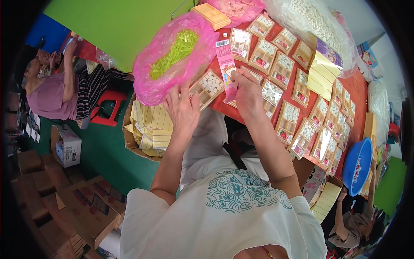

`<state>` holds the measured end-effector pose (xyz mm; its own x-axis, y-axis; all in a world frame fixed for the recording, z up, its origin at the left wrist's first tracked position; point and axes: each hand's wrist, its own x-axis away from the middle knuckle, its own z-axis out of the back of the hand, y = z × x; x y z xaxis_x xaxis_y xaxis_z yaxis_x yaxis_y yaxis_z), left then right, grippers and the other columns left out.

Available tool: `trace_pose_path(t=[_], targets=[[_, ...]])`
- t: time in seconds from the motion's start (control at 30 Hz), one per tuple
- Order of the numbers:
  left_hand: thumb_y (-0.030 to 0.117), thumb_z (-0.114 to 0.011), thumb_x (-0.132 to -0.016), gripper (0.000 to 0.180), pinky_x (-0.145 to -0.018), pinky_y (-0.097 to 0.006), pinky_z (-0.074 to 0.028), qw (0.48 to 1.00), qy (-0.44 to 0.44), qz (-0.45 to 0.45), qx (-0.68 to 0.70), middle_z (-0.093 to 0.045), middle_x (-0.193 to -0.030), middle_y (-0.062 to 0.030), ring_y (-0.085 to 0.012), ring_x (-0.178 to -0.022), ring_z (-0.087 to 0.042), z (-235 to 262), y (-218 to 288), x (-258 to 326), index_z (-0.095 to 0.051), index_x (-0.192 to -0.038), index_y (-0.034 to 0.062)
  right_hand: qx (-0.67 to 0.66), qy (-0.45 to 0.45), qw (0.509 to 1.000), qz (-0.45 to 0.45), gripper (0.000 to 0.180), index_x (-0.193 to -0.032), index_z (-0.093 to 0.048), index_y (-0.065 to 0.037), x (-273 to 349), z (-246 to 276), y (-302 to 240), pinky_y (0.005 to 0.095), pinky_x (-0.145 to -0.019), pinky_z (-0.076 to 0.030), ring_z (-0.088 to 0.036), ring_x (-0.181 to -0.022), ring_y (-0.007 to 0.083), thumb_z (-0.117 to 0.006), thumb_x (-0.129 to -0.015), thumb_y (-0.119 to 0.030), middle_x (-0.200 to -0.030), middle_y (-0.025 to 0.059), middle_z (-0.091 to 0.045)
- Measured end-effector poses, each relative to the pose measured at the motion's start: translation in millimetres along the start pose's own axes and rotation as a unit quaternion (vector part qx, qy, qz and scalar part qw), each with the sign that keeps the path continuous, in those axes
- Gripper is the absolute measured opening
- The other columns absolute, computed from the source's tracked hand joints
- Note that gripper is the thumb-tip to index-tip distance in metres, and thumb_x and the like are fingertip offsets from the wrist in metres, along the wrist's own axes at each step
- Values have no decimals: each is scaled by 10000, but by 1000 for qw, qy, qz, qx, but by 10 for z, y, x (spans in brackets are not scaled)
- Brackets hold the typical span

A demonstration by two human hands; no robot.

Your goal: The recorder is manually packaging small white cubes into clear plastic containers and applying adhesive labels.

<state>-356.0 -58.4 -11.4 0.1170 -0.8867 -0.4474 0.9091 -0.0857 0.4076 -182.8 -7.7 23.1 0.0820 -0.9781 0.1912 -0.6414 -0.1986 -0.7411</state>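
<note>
My right hand [249, 93] pinches a long pink printed card [224, 56] between thumb and fingers, above the near edge of the red-covered table. My left hand [183, 108] holds nothing, its fingers stretched out and a little apart. It is beside a divided tray [214, 94] holding small white blocks, and I cannot tell whether the fingertips touch it. Just beyond that hand lies a pink plastic bag [144, 71] filled with thin yellow-green sticks [179, 49].
Several packed trays [260, 54] cover the red table [278, 115]. Yellow trays [321, 73] are stacked on them. A clear bag [340, 43] of white pieces lies at the back. An open carton [128, 125] stands near my left forearm, a blue basin [351, 170] far right. Other people sit both sides.
</note>
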Motion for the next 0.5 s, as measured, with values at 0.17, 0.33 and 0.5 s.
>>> trace_pose_path(t=[0.17, 0.33, 0.5], targets=[[185, -592, -863, 310, -838, -399, -420, 933, -71, -29, 351, -583, -983, -141, -324, -913, -549, 118, 440, -69, -583, -1130, 27, -56, 5, 998, -3, 138, -1021, -623, 0, 187, -107, 41, 287, -836, -461, -608, -889, 142, -573, -910, -67, -968, 73, -658], [54, -547, -857, 147, -658, -300, -438, 826, -157, 126, 526, -588, -817, -150, -275, -722, -564, 89, 530, -91, -585, -964, -39, 43, 14, 999, 10, 224, -1112, -598, 9, 305, -23, -42, 308, -912, -431, -564, -1033, 168, -574, -916, -97, -1084, 104, -621], [83, -585, -821, 56, -826, -425, -382, 932, -211, -63, 287, -575, -798, -104, -257, -839, -570, 232, 399, -135, -601, -829, 30, 650, 29, 644, 401, 486, -1252, -537, -61, 552, 15, -471, 416, -1018, -320, -433, -1239, 318, -669, -786, -105, -1377, 176, -419]])
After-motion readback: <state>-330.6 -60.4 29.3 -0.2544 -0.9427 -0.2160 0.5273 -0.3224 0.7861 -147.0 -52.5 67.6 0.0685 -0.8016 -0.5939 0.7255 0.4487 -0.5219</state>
